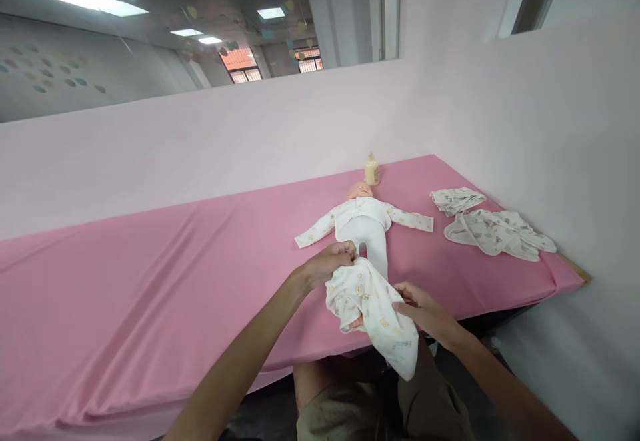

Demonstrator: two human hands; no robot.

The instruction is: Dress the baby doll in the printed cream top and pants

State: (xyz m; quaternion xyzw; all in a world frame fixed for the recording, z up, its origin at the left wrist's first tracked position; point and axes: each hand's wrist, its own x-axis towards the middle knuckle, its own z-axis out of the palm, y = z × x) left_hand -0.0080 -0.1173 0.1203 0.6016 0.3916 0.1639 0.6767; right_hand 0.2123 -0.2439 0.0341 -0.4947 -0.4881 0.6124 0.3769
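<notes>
A baby doll point(367, 227) lies on its back on the pink-covered table, wearing a long-sleeved printed top with both sleeves spread out. Its lower body is in white. At its feet, near the front edge, are white baby pants point(383, 307) with a small animal print, and a bit of the doll's foot shows in one opening. My left hand point(333, 261) pinches the upper left edge of the pants by the doll's leg. On the other side my right hand point(417, 304) grips the fabric between thumb and fingers. One pant leg hangs over the table edge.
A pale yellow pump bottle point(372, 170) stands behind the doll's head by the wall. Folded printed cloth point(456, 199) and a printed baby garment point(500, 233) lie at the right. The pink sheet point(165, 294) is wrinkled at the left. A mirror point(150, 41) runs along the wall.
</notes>
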